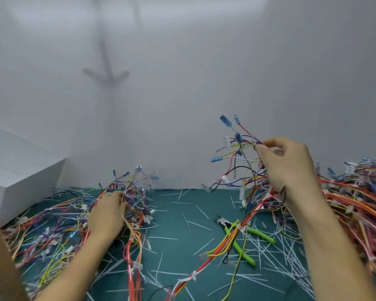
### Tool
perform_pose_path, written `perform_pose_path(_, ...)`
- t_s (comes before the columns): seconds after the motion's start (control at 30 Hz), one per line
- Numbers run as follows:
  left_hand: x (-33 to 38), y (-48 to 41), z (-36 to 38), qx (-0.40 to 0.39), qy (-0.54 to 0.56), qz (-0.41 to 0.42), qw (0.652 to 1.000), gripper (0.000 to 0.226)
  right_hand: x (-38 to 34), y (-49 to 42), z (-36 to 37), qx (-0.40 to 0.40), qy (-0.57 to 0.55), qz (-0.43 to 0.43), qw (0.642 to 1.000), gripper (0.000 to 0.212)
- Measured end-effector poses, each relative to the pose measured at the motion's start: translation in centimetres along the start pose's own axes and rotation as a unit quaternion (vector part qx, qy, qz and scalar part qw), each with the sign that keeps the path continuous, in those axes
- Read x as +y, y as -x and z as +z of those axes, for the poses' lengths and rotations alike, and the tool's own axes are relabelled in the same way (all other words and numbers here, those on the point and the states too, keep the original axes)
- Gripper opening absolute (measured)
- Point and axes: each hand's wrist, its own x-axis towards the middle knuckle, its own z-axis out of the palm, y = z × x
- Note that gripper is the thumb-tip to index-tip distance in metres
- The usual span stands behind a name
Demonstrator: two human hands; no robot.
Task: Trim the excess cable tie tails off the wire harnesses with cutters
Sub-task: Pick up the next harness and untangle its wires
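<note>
- Plainly, much trimming is done: cut tails (199, 224) litter the worktop (182, 246) between and beneath both hands, far too many to count.
- No cut is under way now. The cutters (237, 244) lie flat, well below the right fingers and nearer the person, with no hand on them (green handles spread, nose pointing away to the left).
- The right hand (287, 166) is raised off the worktop, and its fingers (262, 152) pinch one harness (238, 137) near its connector end. Loose leads fan out to the left of the fingertips, and the trunk hangs down and drapes across the cutters.
- The left hand (108, 213) rests on the left pile (52, 224), fingertips pushed into the tangle. Blur hides whether they grip a bundle or only press on it, so I cannot tell.
- A right pile (356, 196) sits just beyond the right wrist, on its outer side. Which pile is trimmed and which is waiting cannot be read from here, though I would judge plenty is left.
- White ties show along the hanging trunk; whether their tails are cut is too blurred to say.
- Count: two hands, one pair of cutters, one lifted harness, two piles, one white box (24, 177) far left of the left fingers.
</note>
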Motion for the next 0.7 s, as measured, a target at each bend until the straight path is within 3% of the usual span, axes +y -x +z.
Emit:
perform_pose_path(0.1,2.2,0.8,-0.4,0.031,-0.095,0.03,0.995,0.037,-0.4,0.1,0.2,-0.008,-0.034,-0.003,0.999,0.01)
perform_pose_path(0.2,5.0,2.1,-1.3,0.097,-0.023,0.093,0.991,0.059,-1.0,0.4,0.6,-0.021,-0.061,-0.005,0.998,0.014)
perform_pose_path(0.27,6.7,3.0,-2.0,0.107,0.048,0.178,0.977,0.061,-1.3,0.5,0.7,-0.018,-0.078,-0.015,0.997,0.013)
perform_pose_path(0.37,9.1,4.9,-2.6,-0.043,0.12,0.257,0.958,0.034,-1.6,0.7,0.8,0.003,-0.101,-0.034,0.994,0.012)
perform_pose_path(0.47,11.4,6.2,-3.0,-0.174,0.223,0.235,0.93,0.023,-1.7,1.0,1.2,0.004,-0.114,-0.036,0.993,0.012)
perform_pose_path(0.53,13.0,6.5,-4.1,-0.257,0.392,0.167,0.867,0.027,-1.6,1.0,1.7,-0.018,-0.104,-0.027,0.994,0.008)
perform_pose_path(0.6,14.3,6.4,-5.1,-0.325,0.494,0.159,0.791,0.034,-1.3,1.0,2.4,-0.051,-0.087,-0.025,0.995,0.005)
perform_pose_path(0.7,15.9,6.9,-5.5,-0.35,0.502,0.216,0.761,0.024,-1.0,1.1,3.4,-0.1,-0.069,-0.028,0.992,0.022)
